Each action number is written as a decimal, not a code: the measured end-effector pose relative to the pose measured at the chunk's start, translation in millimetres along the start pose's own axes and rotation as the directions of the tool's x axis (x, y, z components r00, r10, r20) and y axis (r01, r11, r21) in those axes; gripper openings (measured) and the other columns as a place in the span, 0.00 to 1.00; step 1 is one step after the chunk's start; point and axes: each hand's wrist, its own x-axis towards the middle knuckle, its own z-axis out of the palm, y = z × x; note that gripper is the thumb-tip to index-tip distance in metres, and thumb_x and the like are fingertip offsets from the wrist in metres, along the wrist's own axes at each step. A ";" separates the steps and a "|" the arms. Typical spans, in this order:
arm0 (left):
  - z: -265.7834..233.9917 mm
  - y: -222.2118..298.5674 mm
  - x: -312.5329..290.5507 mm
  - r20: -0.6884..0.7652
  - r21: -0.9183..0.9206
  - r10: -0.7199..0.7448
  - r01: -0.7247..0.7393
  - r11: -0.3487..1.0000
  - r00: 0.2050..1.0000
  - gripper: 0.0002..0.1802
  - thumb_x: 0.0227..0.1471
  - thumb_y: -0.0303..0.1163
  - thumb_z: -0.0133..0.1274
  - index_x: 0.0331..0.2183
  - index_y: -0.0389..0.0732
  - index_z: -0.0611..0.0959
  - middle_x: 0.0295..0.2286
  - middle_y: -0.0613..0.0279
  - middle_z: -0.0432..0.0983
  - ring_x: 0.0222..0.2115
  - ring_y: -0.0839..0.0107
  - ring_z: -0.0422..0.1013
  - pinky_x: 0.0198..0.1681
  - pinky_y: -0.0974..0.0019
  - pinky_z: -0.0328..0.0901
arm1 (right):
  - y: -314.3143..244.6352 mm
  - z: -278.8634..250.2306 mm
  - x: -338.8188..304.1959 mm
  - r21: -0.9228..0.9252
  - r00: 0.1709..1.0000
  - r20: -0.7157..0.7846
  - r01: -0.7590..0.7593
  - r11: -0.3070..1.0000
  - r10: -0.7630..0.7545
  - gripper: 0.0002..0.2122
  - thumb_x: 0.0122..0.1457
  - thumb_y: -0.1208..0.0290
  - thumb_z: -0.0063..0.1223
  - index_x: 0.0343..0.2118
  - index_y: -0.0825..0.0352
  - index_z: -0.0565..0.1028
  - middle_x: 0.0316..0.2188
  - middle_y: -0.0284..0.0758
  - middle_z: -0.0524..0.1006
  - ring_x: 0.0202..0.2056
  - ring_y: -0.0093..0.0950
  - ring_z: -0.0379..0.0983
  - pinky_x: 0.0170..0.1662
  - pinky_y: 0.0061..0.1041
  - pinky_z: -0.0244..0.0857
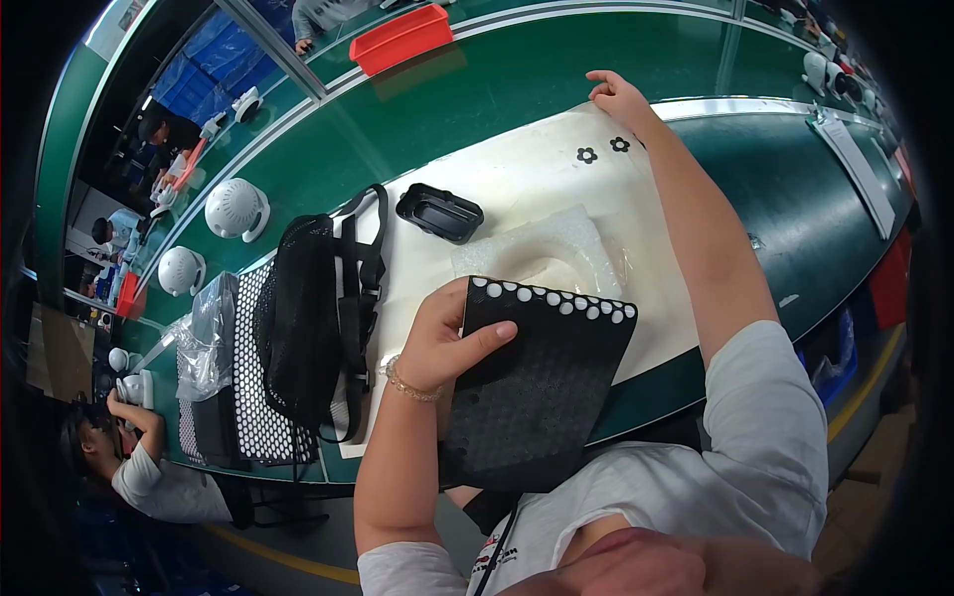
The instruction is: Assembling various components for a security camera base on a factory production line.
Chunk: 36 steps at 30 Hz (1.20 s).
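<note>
My left hand [444, 336], with a beaded bracelet at its wrist, grips a black sheet [542, 387] by its left edge, thumb lying on top. White round dots line the sheet's upper edge, and rows of faint circles cover the rest. At the far right corner of a white board [407, 288], my right hand [618, 99] reaches out with its index finger stretched and no object visible in it. Nearby on the board are two black flower shapes [603, 151]. Between my hands lies a whitish foam piece [556, 243] with a curved hollow, partly covered by the sheet.
A black plastic tray [439, 213] and a black mesh bag [308, 318] with straps lie to the left. Beside them are dotted sheets [260, 387] and a clear plastic bag [207, 338]. White round devices [237, 209] and a red bin [400, 40] stand farther off. Other people sit nearby.
</note>
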 end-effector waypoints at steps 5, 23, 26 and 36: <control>0.4 0.4 0.8 -0.001 0.006 0.006 -0.006 1.000 1.000 0.12 0.40 0.28 0.56 0.31 0.33 0.77 0.29 0.63 0.70 0.32 0.75 0.66 0.36 0.73 0.60 | 1.9 -3.3 0.8 -0.031 1.000 -0.027 0.011 0.999 -0.011 0.18 0.48 0.74 0.46 0.45 0.64 0.66 0.30 0.30 0.74 0.34 0.21 0.69 0.38 0.18 0.61; -0.7 -1.6 -0.1 -0.001 0.029 0.013 -0.013 0.999 1.000 0.12 0.40 0.28 0.56 0.30 0.33 0.77 0.29 0.62 0.70 0.31 0.74 0.67 0.36 0.72 0.60 | -1.0 -2.8 -0.6 0.017 0.999 0.000 0.048 0.999 -0.048 0.15 0.48 0.78 0.45 0.42 0.65 0.67 0.27 0.30 0.72 0.32 0.20 0.67 0.37 0.17 0.61; -0.9 -1.4 0.5 0.001 0.044 0.014 -0.014 0.999 1.000 0.12 0.40 0.28 0.56 0.30 0.33 0.77 0.29 0.62 0.70 0.31 0.74 0.67 0.35 0.72 0.60 | 1.5 -3.1 -0.3 -0.036 0.994 0.019 0.108 0.994 -0.107 0.14 0.48 0.78 0.45 0.41 0.65 0.68 0.27 0.30 0.72 0.32 0.19 0.67 0.37 0.16 0.61; -0.4 -0.7 -0.3 -0.007 0.009 -0.015 0.015 1.000 1.000 0.13 0.40 0.28 0.56 0.31 0.33 0.77 0.29 0.62 0.70 0.32 0.74 0.66 0.36 0.72 0.60 | -16.0 0.2 -9.4 -0.216 0.979 0.059 0.203 0.955 -0.195 0.14 0.47 0.81 0.43 0.38 0.65 0.68 0.25 0.31 0.70 0.29 0.23 0.66 0.36 0.19 0.60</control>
